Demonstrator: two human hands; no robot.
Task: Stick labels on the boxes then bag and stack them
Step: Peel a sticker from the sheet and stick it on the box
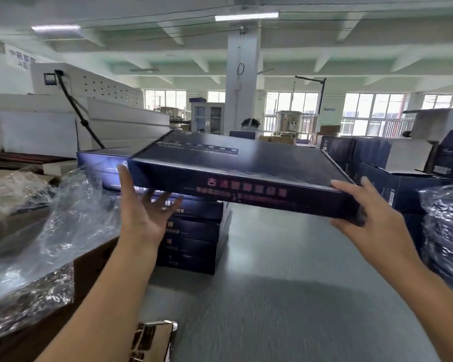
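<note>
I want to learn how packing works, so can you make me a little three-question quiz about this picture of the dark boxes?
1. True or false: the dark box is lying flat on the grey table.
2. Which hand grips the box's near corner? A) left hand B) right hand
3. Fill in: behind the left hand stands a ___ of dark boxes.

Key
1. False: it is held up in the air, tilted.
2. B: the right hand pinches the corner; the left hand is open, fingers spread under the box's left end.
3. stack
</note>
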